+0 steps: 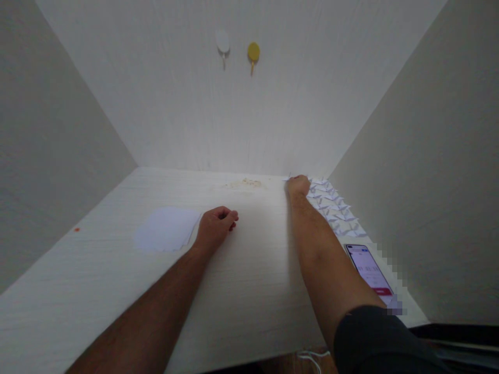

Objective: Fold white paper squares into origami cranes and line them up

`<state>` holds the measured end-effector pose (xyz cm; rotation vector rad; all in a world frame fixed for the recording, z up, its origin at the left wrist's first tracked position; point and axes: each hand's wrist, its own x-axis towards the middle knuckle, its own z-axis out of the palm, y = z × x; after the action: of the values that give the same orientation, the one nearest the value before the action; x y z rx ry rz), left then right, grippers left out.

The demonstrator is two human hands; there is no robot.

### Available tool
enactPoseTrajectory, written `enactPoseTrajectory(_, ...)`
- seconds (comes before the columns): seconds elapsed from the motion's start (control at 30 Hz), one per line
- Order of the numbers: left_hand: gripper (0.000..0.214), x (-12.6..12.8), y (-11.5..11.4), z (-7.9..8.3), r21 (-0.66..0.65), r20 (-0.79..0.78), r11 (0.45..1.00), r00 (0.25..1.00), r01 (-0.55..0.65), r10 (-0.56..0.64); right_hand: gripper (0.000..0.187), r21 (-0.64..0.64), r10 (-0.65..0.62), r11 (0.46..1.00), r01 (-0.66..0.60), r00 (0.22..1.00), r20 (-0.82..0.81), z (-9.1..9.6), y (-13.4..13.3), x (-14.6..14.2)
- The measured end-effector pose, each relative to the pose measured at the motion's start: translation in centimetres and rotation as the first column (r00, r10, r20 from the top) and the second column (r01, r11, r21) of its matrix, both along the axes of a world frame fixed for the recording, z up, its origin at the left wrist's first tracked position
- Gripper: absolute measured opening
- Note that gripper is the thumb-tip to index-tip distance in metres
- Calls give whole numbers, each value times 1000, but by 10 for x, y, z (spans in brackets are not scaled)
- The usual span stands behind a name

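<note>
Can't tell what the right hand (299,185) grips; forearm (322,254) overlaps phone (365,266), digits too blurred for me; cable (312,357) cut off below.

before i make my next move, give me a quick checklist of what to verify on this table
1. Paper stack lying on the table, beside the left hand: ok
2. Left hand free of paper: cannot tell; the fingers are curled, and no sheet shows in them
3. Right hand gripping a piece: cannot tell; it is at the far end of the folded paper pieces, its grip hidden
4. Folded paper pieces apart from the phone: ok, a gap shows
5. Phone fully in view: not ok; the right forearm covers part of it
6. Table free of crumbs: not ok; pale crumbs lie near its far edge
</note>
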<state>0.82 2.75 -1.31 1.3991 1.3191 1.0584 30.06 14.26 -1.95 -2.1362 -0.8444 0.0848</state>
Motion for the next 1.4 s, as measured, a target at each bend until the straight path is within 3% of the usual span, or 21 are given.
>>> enactPoseTrajectory(0.37,26,-1,1,0,21,-14,1000,1000,2,-1,13,50,-33,998,36,998,-48,4,-17,-15)
enactPoseTrajectory(0.53,26,-1,1,0,35,-20,999,1000,1,0,17,87,27,996,-18,995,-101,3,-51,-68)
enactPoseTrajectory(0.67,25,-1,-2,4,51,25,999,1000,2,-3,36,117,152,984,-135,977,-151,-5,-94,-114)
enactPoseTrajectory(0.77,24,-1,-6,6,62,36,998,999,-13,10,36,247,383,916,-316,874,-299,-11,-125,-132)
enactPoseTrajectory(0.83,24,-1,-10,4,76,21,997,1000,-18,16,34,326,474,876,-356,760,-444,-11,-139,-137)
enactPoseTrajectory(0.9,25,1,-14,0,102,-10,995,1000,-22,23,31,377,530,847,-376,657,-536,-9,-147,-137)
enactPoseTrajectory(1.03,24,2,-18,-1,148,-64,988,996,-45,55,9,420,569,823,-383,575,-588,-1,-145,-134)
enactPoseTrajectory(1.1,23,-8,-14,7,186,-113,981,991,-55,77,5,425,578,816,-392,541,-611,1,-141,-134)
enactPoseTrajectory(1.2,19,-43,-3,25,279,-231,955,958,-101,169,3,428,587,808,-405,497,-639,1,-138,-134)
enactPoseTrajectory(1.3,17,-91,4,41,332,-449,937,855,-109,259,9,431,594,803,-413,493,-636,2,-138,-136)
enactPoseTrajectory(1.4,29,-129,6,42,209,-675,971,701,-118,231,13,412,598,799,-437,515,-614,5,-138,-137)
